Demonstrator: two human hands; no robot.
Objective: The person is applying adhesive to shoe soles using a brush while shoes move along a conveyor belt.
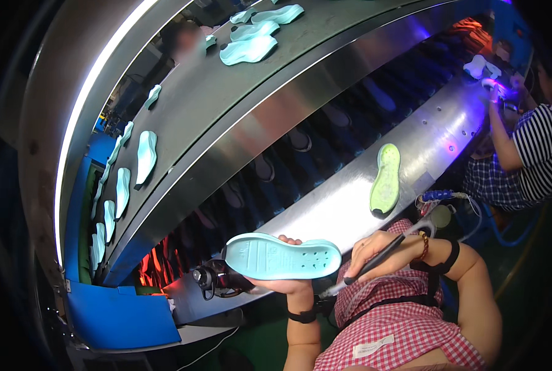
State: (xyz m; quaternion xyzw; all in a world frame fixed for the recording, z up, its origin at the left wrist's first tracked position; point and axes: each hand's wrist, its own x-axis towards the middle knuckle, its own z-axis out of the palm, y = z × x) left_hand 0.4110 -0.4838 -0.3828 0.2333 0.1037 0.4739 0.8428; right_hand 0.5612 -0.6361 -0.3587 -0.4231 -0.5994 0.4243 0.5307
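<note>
My left hand (285, 285) is closed around a light blue shoe sole (276, 256) from below, fingertips showing over its far edge. The sole lies nearly level, its inner side with ribs and small holes facing up. Just right of its heel, my right hand (378, 247) is closed on a slim black-handled tool (384, 255). This tool slants down to the left and ends in a pale, thin tip below the heel, apart from the sole. Whether that tip is a brush I cannot tell.
A yellow-green sole (385, 179) lies on the metal bench (313, 216). Beyond it, a dark conveyor belt (195, 117) carries several light blue soles (146, 157). A dark device (211, 281) stands by the bench's left end. At far right, a co-worker in a striped shirt (539, 142) handles a shoe piece.
</note>
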